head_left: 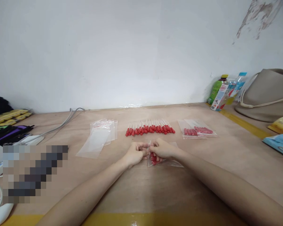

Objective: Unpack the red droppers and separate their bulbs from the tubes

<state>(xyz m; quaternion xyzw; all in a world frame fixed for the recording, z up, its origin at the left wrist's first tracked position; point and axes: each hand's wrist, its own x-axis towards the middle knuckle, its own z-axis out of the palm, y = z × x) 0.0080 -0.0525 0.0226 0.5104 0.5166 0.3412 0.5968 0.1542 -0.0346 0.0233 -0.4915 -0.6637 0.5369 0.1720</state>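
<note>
Left hand (138,153) and right hand (162,148) pinch a clear bag (152,162) of red-ended pieces at the worktop's (122,197) middle, by my eye closing it; next calls for even pressure along its edge.

A pale brown table (122,194) is bearing yellow tape (134,219) along its edge, nearer the body than the grip. Just beyond the grip, red-headed sticks (151,128) are lying in a row; to its left, clear bags (96,138) are overlapping flat; to its right, filled bags (190,131) are lying together. Farther right, bottles (220,97) are standing near a taupe corded item (266,91) (bag or hat, unclear), while well left a grey cable (59,127) is running across
</note>
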